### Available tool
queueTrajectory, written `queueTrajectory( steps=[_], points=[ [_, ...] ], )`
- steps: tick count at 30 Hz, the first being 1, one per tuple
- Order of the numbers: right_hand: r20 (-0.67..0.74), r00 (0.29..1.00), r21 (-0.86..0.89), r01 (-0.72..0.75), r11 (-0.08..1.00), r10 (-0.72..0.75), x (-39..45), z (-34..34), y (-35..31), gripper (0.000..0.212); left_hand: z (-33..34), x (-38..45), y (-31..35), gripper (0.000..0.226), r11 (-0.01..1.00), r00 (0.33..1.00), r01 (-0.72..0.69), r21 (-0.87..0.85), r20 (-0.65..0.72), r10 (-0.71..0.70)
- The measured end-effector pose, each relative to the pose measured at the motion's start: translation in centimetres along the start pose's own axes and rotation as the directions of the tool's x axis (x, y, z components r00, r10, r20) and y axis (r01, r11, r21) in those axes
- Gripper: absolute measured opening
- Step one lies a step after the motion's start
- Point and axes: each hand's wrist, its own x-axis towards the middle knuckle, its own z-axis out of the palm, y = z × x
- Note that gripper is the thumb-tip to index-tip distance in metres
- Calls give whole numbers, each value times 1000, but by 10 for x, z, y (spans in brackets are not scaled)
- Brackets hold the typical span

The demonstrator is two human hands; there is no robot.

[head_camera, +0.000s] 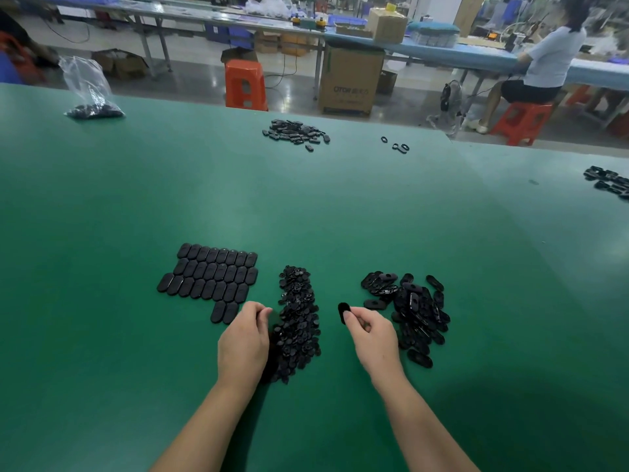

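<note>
Beside the shell heap (417,311) on the smooth green counter (306,206), the right grip (371,332) is pinching a glossy black oval shell (342,311) between thumb and forefinger. The left grip (243,338) is curling at the small-parts heap (299,318); whether it is holding anything, I cannot tell. Beyond the counter's far edge, a carton (352,80) is showing "OTOR".

Rows of shells (211,281) left on surface (102,233); small-parts heap (297,321) just right; loose shell pile (417,311) further right; bag (90,97) far behind, left.
</note>
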Motion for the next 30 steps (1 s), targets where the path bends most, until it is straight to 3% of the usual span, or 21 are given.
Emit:
queueTrajectory(
  steps=[7, 10, 13, 16, 25, 30],
  points=[
    [18, 999, 211, -51, 976, 48, -9, 9, 2, 28, -1, -3, 1, 13, 996, 998, -54, -72, 17, 56],
    [7, 1000, 200, -23, 980, 22, -15, 10, 5, 29, 0, -4, 0, 7, 992, 997, -72, -102, -5, 72],
    [4, 1000, 178, 14, 984, -15, -17, 12, 7, 27, -1, -4, 0, 22, 990, 995, -101, -96, -20, 100],
    [11, 1000, 234, 11, 972, -14, -17, 12, 7, 39, -1, -4, 0, 20, 986, 987, -158, -53, -30, 156],
    [-29, 1000, 216, 9, 976, -3, -16, 13, 10, 3, -2, -6, 0, 17, 983, 986, -166, -76, -27, 164],
    [-15, 1000, 223, 10, 975, -7, -17, 12, 8, 18, -3, -6, 2, 19, 975, 978, -208, -78, -21, 207]
  ],
)
